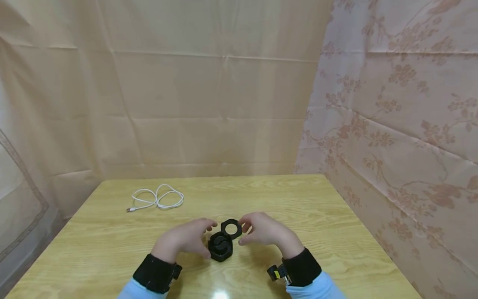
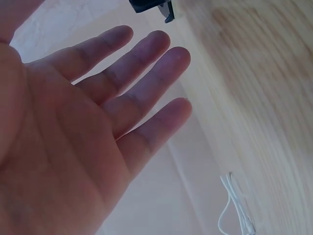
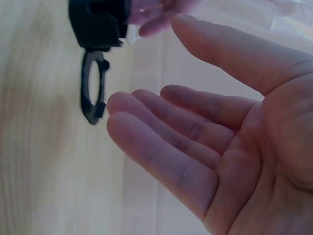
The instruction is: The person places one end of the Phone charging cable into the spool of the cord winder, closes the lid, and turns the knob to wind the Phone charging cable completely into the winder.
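A black hexagonal container (image 1: 220, 246) with a curved shape inside sits on the table. Touching or nearly touching its far right side is a flat black ring (image 1: 231, 229) with a hexagonal outline and a round hole. My left hand (image 1: 188, 238) is spread at the container's left, thumb close to its edge; I cannot tell whether it touches. The left wrist view shows that palm (image 2: 63, 127) holding nothing. My right hand (image 1: 264, 229), fingers loosely bent, is just right of the ring. In the right wrist view, its fingertips lie near the ring (image 3: 92, 88), with nothing gripped.
A coiled white cable (image 1: 158, 199) lies toward the back left of the wooden table (image 1: 317, 257). Beige cloth (image 1: 209, 91) hangs behind the table, and a floral cloth (image 1: 396, 124) hangs along the right side.
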`<state>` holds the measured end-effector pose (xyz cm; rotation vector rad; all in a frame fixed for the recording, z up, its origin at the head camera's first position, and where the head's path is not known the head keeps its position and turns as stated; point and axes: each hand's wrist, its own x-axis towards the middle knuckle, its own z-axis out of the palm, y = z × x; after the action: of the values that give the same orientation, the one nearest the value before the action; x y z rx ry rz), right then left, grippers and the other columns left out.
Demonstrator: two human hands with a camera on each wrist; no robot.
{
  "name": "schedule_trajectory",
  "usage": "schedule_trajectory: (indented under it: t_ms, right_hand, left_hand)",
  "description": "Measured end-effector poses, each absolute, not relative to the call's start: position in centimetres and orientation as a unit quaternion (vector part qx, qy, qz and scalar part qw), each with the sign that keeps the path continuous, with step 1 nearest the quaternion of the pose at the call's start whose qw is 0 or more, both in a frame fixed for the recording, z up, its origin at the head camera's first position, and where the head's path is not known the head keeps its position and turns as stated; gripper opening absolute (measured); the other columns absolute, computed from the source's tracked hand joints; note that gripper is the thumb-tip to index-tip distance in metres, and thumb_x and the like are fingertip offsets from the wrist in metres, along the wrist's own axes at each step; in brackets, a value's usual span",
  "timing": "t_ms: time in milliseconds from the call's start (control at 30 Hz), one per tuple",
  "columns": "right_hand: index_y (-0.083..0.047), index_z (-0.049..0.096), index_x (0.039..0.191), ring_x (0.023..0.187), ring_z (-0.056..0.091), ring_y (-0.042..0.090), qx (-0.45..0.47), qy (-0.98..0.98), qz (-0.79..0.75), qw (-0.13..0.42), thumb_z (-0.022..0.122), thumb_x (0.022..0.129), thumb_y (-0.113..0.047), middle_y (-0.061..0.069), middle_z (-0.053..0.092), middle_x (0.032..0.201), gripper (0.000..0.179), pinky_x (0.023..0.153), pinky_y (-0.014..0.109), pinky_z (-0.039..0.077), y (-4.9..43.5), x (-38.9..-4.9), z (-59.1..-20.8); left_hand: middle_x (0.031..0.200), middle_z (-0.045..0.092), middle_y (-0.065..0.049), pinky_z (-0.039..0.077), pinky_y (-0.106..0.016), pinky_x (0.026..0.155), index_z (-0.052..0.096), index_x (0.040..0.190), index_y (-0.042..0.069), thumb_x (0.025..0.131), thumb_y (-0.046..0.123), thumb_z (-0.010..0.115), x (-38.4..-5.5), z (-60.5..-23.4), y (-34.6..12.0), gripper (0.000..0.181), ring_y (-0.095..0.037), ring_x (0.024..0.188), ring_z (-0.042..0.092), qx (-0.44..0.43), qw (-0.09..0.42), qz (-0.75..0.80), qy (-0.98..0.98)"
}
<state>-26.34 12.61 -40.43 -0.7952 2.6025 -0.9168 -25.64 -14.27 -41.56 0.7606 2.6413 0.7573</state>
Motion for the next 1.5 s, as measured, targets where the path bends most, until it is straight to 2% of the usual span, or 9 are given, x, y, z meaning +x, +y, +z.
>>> schedule_trajectory:
  t_ms: [333,533,700,967,1233,1500]
  right_hand:
    - [0.002,0.066,0.129,0.089,0.063,0.012,-0.278,0.902,-0.303,0.131,0.085,0.084,-0.025,0.002,0.071,0.100,0.056,0.078,0.032,0.052,10.7,-26.0,-40.8]
    - [0.001,0.065,0.130,0.091,0.065,0.011,-0.274,0.903,-0.302,0.139,0.085,0.083,-0.025,0.004,0.072,0.104,0.057,0.079,0.031,0.053,10.4,-25.9,-40.8]
    - [0.001,0.066,0.130,0.092,0.065,0.010,-0.276,0.906,-0.291,0.138,0.085,0.082,-0.027,0.003,0.072,0.104,0.059,0.080,0.030,0.052,10.4,-25.9,-40.8]
    - [0.002,0.065,0.129,0.096,0.067,0.017,-0.275,0.903,-0.300,0.135,0.084,0.084,-0.025,0.006,0.072,0.105,0.056,0.082,0.034,0.053,10.8,-25.7,-40.6]
    - [0.003,0.064,0.129,0.098,0.068,0.024,-0.269,0.902,-0.316,0.120,0.082,0.087,-0.022,0.011,0.071,0.108,0.052,0.081,0.038,0.055,12.3,-25.7,-40.3]
    - [0.005,0.063,0.130,0.098,0.069,0.026,-0.252,0.903,-0.328,0.117,0.083,0.086,-0.022,0.013,0.070,0.109,0.055,0.081,0.042,0.056,14.3,-25.8,-40.2]
  left_hand:
    - [0.124,0.065,-0.013,0.048,-0.050,0.094,0.059,0.137,0.004,0.062,0.013,0.094,-26.0,-42.0,-13.7,0.083,-0.029,0.110,0.061,0.289,0.146,0.254,0.911]
    - [0.113,0.066,-0.004,0.049,-0.046,0.085,0.064,0.134,0.012,0.063,0.011,0.094,-26.1,-42.1,-13.7,0.077,-0.019,0.093,0.059,0.290,0.151,0.255,0.910]
    - [0.101,0.065,0.000,0.048,-0.040,0.079,0.064,0.133,0.011,0.064,0.008,0.091,-26.0,-42.1,-13.6,0.074,-0.015,0.084,0.057,0.297,0.153,0.256,0.907]
    - [0.092,0.063,0.003,0.048,-0.042,0.081,0.063,0.125,0.010,0.066,0.012,0.090,-25.5,-41.9,-12.9,0.066,-0.014,0.083,0.058,0.282,0.154,0.247,0.914]
    - [0.098,0.064,0.004,0.049,-0.040,0.082,0.064,0.119,0.011,0.066,0.024,0.091,-25.5,-42.0,-11.8,0.061,-0.014,0.086,0.058,0.267,0.154,0.229,0.923]
    - [0.091,0.062,0.004,0.049,-0.037,0.076,0.062,0.108,0.011,0.068,0.028,0.091,-25.2,-41.9,-10.1,0.053,-0.014,0.079,0.057,0.254,0.142,0.208,0.934]
